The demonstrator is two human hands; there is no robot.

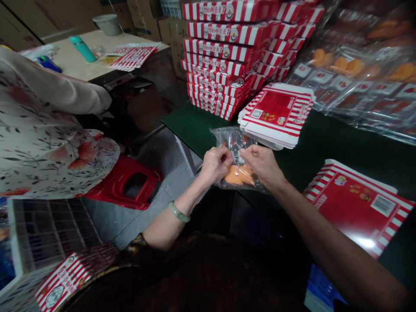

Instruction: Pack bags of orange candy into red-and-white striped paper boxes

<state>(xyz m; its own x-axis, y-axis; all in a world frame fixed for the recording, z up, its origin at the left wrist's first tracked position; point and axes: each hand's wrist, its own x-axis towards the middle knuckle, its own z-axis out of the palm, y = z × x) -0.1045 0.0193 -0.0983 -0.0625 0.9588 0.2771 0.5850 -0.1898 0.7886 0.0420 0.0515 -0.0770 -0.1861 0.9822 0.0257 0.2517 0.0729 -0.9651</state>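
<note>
A clear plastic bag (224,135) lies at the front edge of the green table, with orange molded pieces (239,175) and some small dark red bits showing inside. My left hand (217,164), a jade-coloured bangle on its wrist, pinches the bag from the left. From the right, my right hand (261,164) pinches it too, its fingers closed on the plastic. The two hands are a short gap apart above the orange pieces. Just behind them sits a stack of flat red-and-white printed cards (276,108).
Striped red-and-white boxes (221,52) rise in tall stacks at the back. Clear-wrapped packs (351,78) fill the right rear. More flat printed cards (354,208) lie at right. A person in a floral top (55,143) sits at left on a red stool (126,182), near a white crate (48,225).
</note>
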